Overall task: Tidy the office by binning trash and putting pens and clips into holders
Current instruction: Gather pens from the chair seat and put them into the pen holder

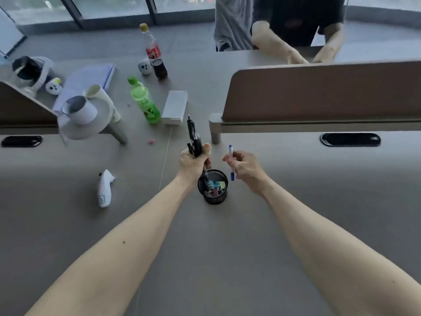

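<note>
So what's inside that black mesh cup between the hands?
The black mesh cup holds blue, yellow and pink binder clips, and one of the dark pens gripped by the left hand dips in. Whatever lies under the clips is hidden.

The holder stands on the desk with clips in it. The left hand keeps a bundle of pens over its left rim. The right hand has a single pen just right of it. A controller lies to the left. Farther off, a bottle stands left of a box.
</note>
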The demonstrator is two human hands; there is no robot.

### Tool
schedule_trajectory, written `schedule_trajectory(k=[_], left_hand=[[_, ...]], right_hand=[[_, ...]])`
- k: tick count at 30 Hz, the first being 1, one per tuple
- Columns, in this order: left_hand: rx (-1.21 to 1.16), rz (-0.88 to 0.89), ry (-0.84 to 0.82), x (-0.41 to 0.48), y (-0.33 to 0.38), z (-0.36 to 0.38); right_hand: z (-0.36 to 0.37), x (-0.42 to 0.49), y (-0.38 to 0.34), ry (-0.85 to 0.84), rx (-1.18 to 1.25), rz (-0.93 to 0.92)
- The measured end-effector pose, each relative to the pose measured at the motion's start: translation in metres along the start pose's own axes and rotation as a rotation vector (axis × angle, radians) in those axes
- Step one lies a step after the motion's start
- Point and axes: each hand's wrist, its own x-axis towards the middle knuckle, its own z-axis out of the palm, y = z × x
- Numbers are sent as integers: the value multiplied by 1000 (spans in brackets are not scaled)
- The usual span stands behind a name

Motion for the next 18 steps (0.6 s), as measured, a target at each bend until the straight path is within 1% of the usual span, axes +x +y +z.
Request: schedule_trajectory(k=[2, 4, 10, 13, 15, 18], left_hand=[[-8, 31, 2, 6, -11, 4], [15, 44, 6, 11, -22, 6], [177, 115, 6, 17, -48, 7], [186, 98, -35, 17, -60, 6], [240, 99, -56, 18, -68, 4], [282, 39, -52, 18, -75, 2]], right_hand=[[4, 7, 10, 15, -40, -9], [7, 14, 17, 20, -130, -25], [15, 24, 30, 26, -337, -34], [16, 24, 37, 35, -432, -30], [17, 22, 39, 19, -496, -31], [19, 19, 39, -11, -554, -53]])
